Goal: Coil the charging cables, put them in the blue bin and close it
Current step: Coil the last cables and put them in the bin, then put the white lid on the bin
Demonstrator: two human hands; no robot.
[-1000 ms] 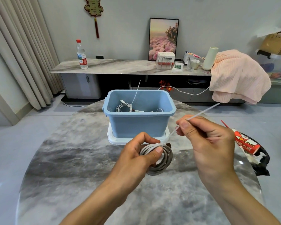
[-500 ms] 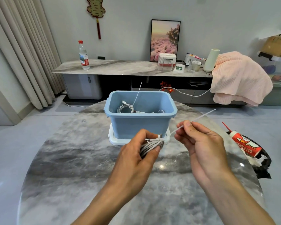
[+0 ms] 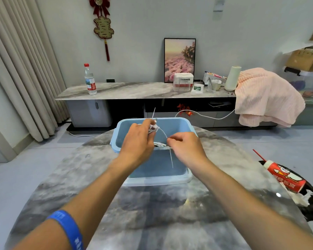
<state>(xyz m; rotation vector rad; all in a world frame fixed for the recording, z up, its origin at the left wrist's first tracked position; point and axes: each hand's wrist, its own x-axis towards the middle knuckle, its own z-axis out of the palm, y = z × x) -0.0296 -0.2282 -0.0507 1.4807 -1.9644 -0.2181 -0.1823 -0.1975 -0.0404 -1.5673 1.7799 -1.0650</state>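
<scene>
The blue bin [image 3: 157, 165] stands open on its white lid [image 3: 159, 181] in the middle of the round marble table [image 3: 152, 213]. My left hand [image 3: 138, 141] reaches over the bin's mouth and grips the bundled white charging cable [image 3: 153, 127]. A thin strand runs from the bundle to my right hand [image 3: 185, 147], which pinches it at the bin's front rim; the loose end [image 3: 171, 159] hangs down the front wall. My hands hide most of the bin's contents.
A red snack packet on a black bag [image 3: 287, 179] lies at the table's right edge. Behind stand a long marble sideboard [image 3: 134, 91] with a water bottle [image 3: 90, 79], a framed picture [image 3: 179, 59] and a pink blanket [image 3: 267, 98].
Both hands moved forward from in front of the bin to over its open top, carrying the coiled cable. The free tail, stretched up to the right before, now hangs down the front wall.
</scene>
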